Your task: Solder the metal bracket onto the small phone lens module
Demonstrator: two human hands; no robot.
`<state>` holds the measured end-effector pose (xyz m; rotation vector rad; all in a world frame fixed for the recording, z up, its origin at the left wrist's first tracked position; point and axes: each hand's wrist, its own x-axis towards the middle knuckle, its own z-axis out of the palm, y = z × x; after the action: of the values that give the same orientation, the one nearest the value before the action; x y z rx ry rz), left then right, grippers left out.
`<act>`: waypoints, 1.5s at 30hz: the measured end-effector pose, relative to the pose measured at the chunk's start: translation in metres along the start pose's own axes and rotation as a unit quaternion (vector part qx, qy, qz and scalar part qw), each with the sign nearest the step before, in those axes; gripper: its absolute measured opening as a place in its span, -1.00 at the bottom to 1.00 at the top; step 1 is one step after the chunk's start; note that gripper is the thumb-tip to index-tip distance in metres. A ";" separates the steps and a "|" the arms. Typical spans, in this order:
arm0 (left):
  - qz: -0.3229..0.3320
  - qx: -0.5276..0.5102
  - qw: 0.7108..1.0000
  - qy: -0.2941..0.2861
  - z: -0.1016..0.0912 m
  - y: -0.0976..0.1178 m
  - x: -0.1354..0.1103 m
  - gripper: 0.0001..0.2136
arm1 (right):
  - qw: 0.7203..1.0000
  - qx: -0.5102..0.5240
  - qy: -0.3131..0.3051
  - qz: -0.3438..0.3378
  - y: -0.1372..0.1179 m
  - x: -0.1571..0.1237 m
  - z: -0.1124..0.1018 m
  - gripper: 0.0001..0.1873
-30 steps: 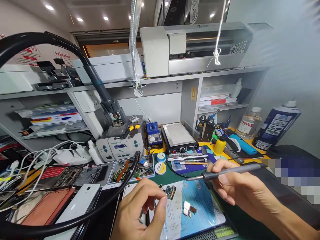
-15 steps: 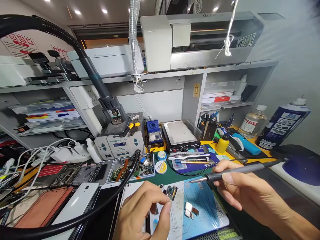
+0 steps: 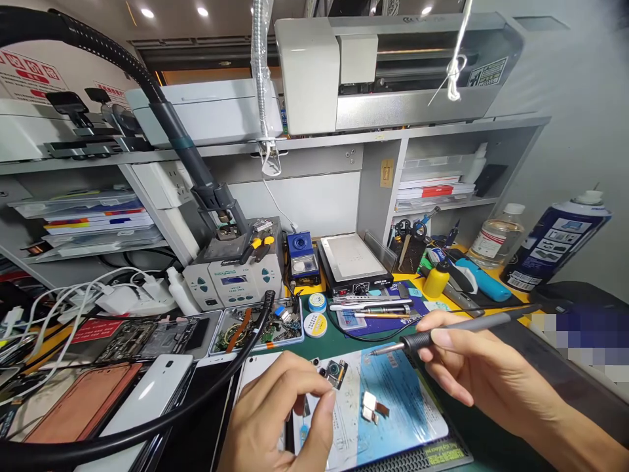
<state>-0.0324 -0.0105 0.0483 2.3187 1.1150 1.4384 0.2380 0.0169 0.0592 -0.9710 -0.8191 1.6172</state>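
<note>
My right hand (image 3: 472,370) grips a grey soldering iron (image 3: 457,330) like a pen, its tip pointing left above the blue work mat (image 3: 403,400). My left hand (image 3: 282,416) is at the bottom centre with thumb and fingers pinched together; whether a small tool sits between them I cannot tell. Just beyond its fingertips lies a small camera module (image 3: 334,372) on the mat. A small white part with a brown flex (image 3: 371,405) lies to the right of it.
A soldering station (image 3: 236,278) stands behind, its black hose (image 3: 147,426) looping across the left. A parts tray (image 3: 260,328), phones (image 3: 152,393), a heating plate (image 3: 351,262), solder tins (image 3: 314,324), a yellow bottle (image 3: 436,280) and a blue spray can (image 3: 555,239) crowd the bench.
The view has tilted slightly. My right hand and the iron have shifted a little; my left fingers have closed tighter near the camera module.
</note>
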 end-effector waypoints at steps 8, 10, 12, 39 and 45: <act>-0.049 -0.013 0.999 -0.011 -0.017 -0.006 0.008 -0.89 | 1.000 -0.017 0.017 -0.007 -0.003 0.005 0.003 -0.81; -0.073 -0.015 0.997 -0.004 -0.020 -0.011 0.009 -0.92 | 1.000 -0.019 0.019 -0.004 -0.003 0.007 0.003 -0.80; -0.098 -0.008 0.995 -0.004 -0.023 -0.015 0.011 -0.92 | 1.000 -0.020 0.019 -0.001 -0.002 0.009 0.002 -0.79; -0.183 0.143 0.932 -0.277 -0.040 -0.037 0.016 -0.87 | 0.997 -0.061 0.038 0.013 0.006 0.018 -0.003 -0.76; -0.151 0.197 0.923 -0.295 -0.020 -0.030 0.012 -0.75 | 0.997 -0.070 0.030 -0.003 0.008 0.020 -0.006 -0.75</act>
<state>-0.0611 0.0143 0.0517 2.4201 1.5582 0.3753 0.2377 0.0344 0.0456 -1.1093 -0.9012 1.5335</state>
